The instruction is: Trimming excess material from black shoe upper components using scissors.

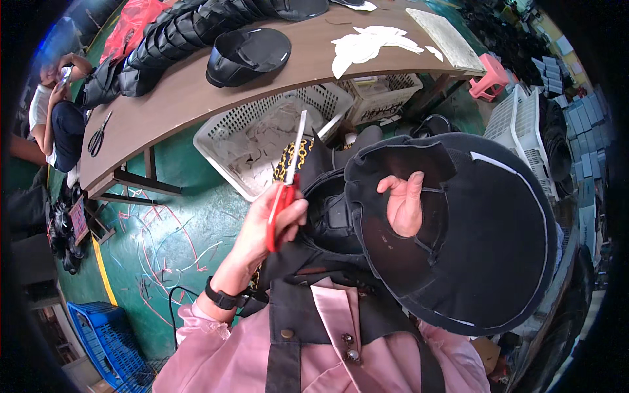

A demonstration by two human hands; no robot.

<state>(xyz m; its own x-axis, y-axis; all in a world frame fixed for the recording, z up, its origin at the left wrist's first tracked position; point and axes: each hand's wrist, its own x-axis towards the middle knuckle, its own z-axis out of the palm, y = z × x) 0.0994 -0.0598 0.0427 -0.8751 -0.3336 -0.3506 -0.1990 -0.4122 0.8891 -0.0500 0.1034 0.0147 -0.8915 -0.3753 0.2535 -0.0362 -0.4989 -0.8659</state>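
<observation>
My left hand [275, 216], with a dark band on its wrist, is closed round red-handled scissors [282, 213]. Their silver blades point up and away from me, and their tips touch nothing. On the right I hold up a large black wide-brimmed cap [495, 242], its hollow crown side facing me and a pale strip along part of its rim. My right hand [403, 206] shows inside the crown, fingers partly curled; the cap hides the wrist and forearm. Another black cap [331, 219] rests on my lap, between the scissors and the held cap.
Across from me, a brown table [177, 108] carries stacked black caps [190, 42], one separate cap [249, 56], black scissors [99, 135] and white cut pieces [370, 46]. A white basket [219, 147] of scraps stands below. A person [56, 105] sits at left; a pink stool [490, 77] stands at right.
</observation>
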